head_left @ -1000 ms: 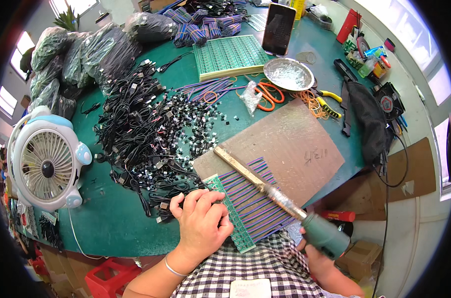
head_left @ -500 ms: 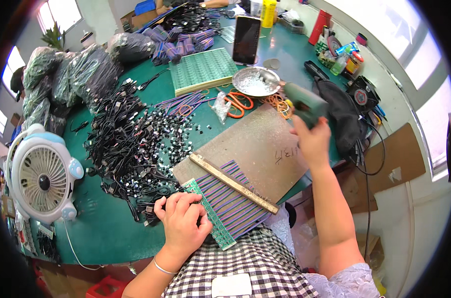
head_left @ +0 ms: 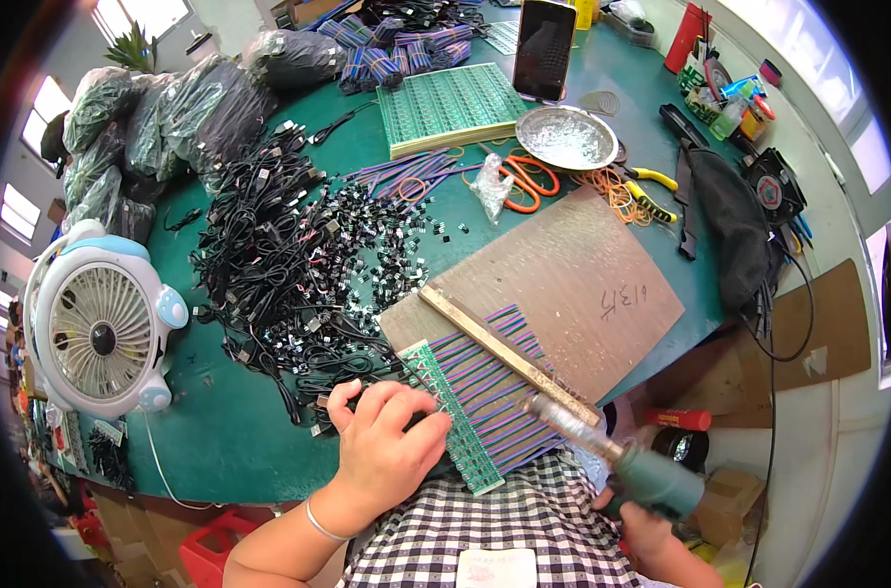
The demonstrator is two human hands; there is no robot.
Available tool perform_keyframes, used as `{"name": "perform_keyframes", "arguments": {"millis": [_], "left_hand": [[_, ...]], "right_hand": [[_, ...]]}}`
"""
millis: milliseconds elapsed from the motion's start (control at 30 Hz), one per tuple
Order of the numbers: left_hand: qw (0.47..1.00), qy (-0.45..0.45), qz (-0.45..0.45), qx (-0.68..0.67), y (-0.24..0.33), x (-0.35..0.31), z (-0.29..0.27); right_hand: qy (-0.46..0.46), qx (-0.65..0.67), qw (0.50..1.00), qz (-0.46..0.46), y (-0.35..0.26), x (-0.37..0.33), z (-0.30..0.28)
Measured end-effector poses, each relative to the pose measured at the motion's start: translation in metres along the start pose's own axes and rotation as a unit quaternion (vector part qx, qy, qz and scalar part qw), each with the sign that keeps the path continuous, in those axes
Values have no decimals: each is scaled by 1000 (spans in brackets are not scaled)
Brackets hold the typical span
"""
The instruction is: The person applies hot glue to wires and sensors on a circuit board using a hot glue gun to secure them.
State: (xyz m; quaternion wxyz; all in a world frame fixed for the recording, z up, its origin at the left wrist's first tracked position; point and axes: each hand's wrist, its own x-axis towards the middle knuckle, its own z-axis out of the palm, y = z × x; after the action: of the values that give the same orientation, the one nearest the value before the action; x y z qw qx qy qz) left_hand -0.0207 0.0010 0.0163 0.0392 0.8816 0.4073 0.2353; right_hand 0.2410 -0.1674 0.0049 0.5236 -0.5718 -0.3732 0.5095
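My left hand [head_left: 387, 446] is curled at the left edge of a narrow green circuit board panel [head_left: 462, 431], its fingertips on the board. Rows of purple and blue wires [head_left: 485, 400] run from the panel to the right. Across them lies a long wooden-looking bar [head_left: 504, 355]. Wires and bar rest on a flat brownish board [head_left: 573, 265] at the table's near edge. In my right hand [head_left: 646, 534] is a dark green heat gun [head_left: 661, 482], slightly blurred. Its metal nozzle points left, over the wires' near ends by the bar's lower end.
A large heap of black cables [head_left: 269, 255] and small connectors covers the table's left. Beyond the brownish board are a metal dish [head_left: 567, 137], orange-handled scissors [head_left: 532, 181], yellow-handled pliers [head_left: 651, 191], a phone [head_left: 544, 49] and stacked green panels [head_left: 450, 108]. A fan [head_left: 102, 338] stands left.
My right hand has brought the heat gun from the metal dish down and nearer, to the wires. My left hand stays at the panel. The whole view has shifted somewhat.
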Motion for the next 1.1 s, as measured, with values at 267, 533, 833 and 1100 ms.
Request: {"name": "perform_keyframes", "arguments": {"millis": [267,533,833,1100], "left_hand": [[996,24,85,11,-13,-2,2],[984,0,170,55,-18,5,-4],[982,-11,180,57,-18,5,-5],[982,-10,180,48,-18,6,-1]], "right_hand": [[-90,-133,987,22,-14,15,11],[-66,-189,977,-68,20,9,9],[-77,-214,973,-47,9,11,18],[-114,-351,920,-132,3,16,15]]}}
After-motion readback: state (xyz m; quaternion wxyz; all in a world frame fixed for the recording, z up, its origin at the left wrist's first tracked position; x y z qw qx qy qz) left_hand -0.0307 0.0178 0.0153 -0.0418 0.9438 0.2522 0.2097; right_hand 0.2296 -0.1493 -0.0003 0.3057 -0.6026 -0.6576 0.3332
